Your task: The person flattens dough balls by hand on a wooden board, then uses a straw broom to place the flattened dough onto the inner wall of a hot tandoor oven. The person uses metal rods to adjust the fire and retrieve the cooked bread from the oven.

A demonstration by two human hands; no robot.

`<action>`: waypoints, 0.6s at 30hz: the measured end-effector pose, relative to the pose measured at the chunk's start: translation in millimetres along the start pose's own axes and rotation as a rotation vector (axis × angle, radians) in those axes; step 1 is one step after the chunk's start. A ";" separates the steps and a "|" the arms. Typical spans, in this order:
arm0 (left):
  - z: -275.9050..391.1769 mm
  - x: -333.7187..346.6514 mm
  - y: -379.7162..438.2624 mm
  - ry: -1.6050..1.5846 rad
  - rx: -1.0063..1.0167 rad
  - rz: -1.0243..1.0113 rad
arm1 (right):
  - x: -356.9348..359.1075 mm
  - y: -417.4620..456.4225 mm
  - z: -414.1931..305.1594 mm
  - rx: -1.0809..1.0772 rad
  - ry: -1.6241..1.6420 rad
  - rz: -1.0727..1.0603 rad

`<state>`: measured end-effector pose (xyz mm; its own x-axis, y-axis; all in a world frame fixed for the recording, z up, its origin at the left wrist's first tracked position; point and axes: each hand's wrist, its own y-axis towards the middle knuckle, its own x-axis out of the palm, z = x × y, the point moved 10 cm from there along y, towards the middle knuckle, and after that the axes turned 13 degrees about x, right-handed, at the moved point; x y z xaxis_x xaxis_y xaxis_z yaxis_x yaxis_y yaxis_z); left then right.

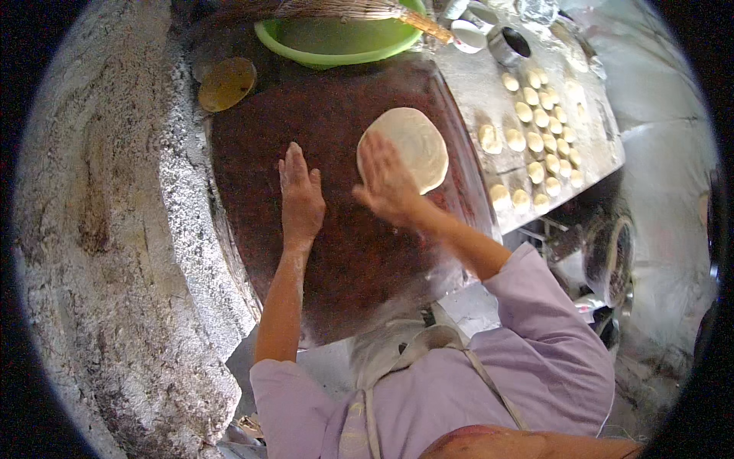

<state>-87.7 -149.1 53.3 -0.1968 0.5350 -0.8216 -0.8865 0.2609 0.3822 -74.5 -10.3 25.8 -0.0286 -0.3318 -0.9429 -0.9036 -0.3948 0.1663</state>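
A round, flattened sheet of dough (417,146) lies on the dark reddish-brown work surface (344,258), towards its right edge. My right hand (387,178) is at the left edge of the dough, fingers over it and slightly blurred; whether it presses or hovers I cannot tell. My left hand (301,195) is to the left of the dough, over the dark surface, with nothing in it, its thumb a little apart from the fingers. Flour dusts both hands and the near part of the surface.
Many small dough balls (541,118) sit on a floured board (470,97) at the right. Beyond are a metal cup (509,46), a white bowl (468,37), a green basin (344,58) and a twig brush (427,26). A round yellowish disc (227,85) lies far left, beside a rough wall (114,229).
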 end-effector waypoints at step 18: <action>133.5 38.9 -61.1 -0.389 -0.080 -0.203 | 8.8 -56.0 -12.6 -0.337 0.103 -0.052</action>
<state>14.7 -37.0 54.4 0.1428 0.7458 -0.6507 -0.9236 0.3368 0.1833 -18.7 -1.9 11.9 0.0724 -0.3817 -0.9214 -0.7105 -0.6681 0.2209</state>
